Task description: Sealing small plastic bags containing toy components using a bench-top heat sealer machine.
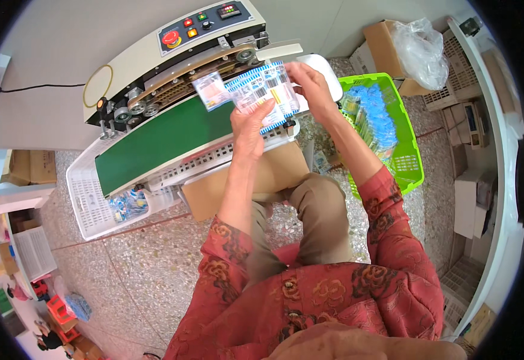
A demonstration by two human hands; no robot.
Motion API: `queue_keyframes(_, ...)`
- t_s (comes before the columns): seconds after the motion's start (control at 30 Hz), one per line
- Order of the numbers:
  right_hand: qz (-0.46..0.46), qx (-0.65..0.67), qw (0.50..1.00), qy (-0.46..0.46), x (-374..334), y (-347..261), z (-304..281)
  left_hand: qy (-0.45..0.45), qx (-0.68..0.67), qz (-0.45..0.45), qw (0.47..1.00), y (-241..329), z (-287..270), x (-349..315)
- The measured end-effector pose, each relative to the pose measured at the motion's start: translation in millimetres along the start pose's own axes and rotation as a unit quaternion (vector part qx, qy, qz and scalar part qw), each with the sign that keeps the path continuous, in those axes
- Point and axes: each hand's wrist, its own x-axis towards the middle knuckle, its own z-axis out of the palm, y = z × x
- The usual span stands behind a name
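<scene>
Left fingers (266, 110) clasp a blue-edged packet (256, 90) — right fingers (298, 71) bent at its corner, grip unclear — forearms (238, 192) stretched forward.

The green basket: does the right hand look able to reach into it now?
Probably yes: the green basket is open-topped, near the right hand, with no lid in the way.

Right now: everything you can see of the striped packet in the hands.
The striped packet looks like thin plastic film, whitish, with blue-striped edges, dark printed blocks and a yellow patch; one layer or several, I can't tell. It is held tilted near the right end of the green belt. The left hand grips its lower-left part, thumb across the face; the right hand has its fingers at the upper-right corner. A smaller packet meets its left edge in view; contact is unclear.
</scene>
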Motion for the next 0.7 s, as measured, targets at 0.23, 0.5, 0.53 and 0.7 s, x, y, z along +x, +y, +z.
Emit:
queue_keyframes(0.23,-0.060,-0.006,0.998,0.016,-6,11,-21,0.010,-0.003,-0.003,1.000,-9,6,3)
queue_keyframes(0.5,0.085,0.041,0.996,0.009,-18,17,-10,0.036,-0.028,-0.025,0.999,-9,2,4)
queue_keyframes(0.53,0.106,0.047,0.993,0.014,-20,17,-8,0.042,-0.028,-0.018,0.999,-9,2,4)
queue_keyframes(0.7,0.152,0.103,0.982,0.040,10,34,-30,0.076,-0.041,-0.020,0.996,-7,-2,6)
